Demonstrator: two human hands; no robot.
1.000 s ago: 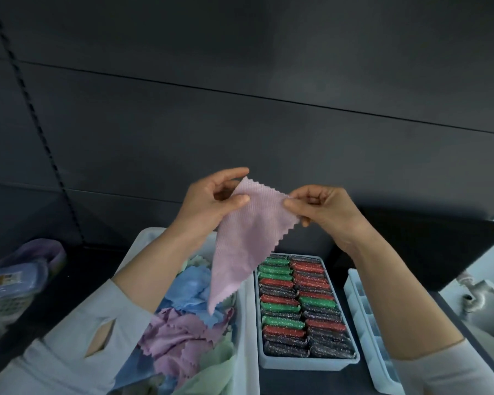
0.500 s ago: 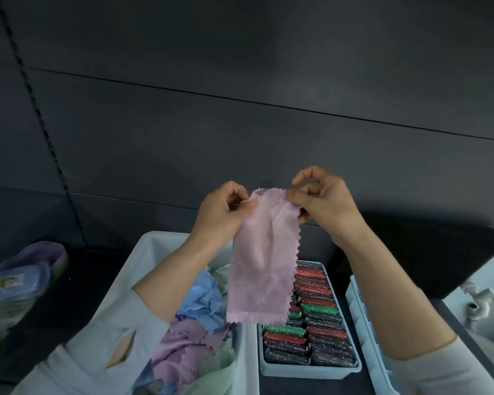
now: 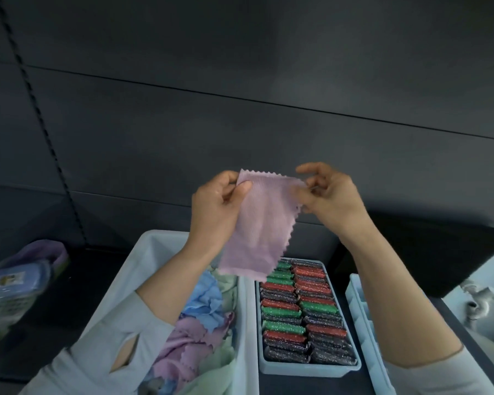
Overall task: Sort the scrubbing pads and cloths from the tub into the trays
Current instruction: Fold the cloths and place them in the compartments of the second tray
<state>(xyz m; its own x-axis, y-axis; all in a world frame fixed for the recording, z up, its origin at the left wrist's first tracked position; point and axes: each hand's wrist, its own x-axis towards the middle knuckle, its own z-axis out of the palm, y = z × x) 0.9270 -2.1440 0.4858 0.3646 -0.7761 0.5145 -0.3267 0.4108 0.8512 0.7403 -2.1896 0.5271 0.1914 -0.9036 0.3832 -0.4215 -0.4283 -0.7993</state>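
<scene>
A pink cloth (image 3: 261, 223) with zigzag edges hangs in the air above the tub and the middle tray. My left hand (image 3: 214, 208) pinches its top left corner. My right hand (image 3: 330, 198) holds its top right corner between thumb and fingers. Below, the pale tub (image 3: 154, 252) holds several blue, pink and green cloths (image 3: 200, 317). To its right, a grey tray (image 3: 308, 369) is packed with two rows of red, green and black glittery scrubbing pads (image 3: 300, 312). A second, pale blue tray (image 3: 362, 317) stands further right, partly hidden by my right forearm.
A dark panelled wall fills the background. At the far left a lilac basket (image 3: 20, 277) holds a blue packet. A metal tap (image 3: 481, 302) sits at the right edge by a white surface. The trays rest on a dark counter.
Both hands have shifted their grip along the pink cloth's top edge, spreading it a little wider. The cloth now hangs slightly tilted to the left.
</scene>
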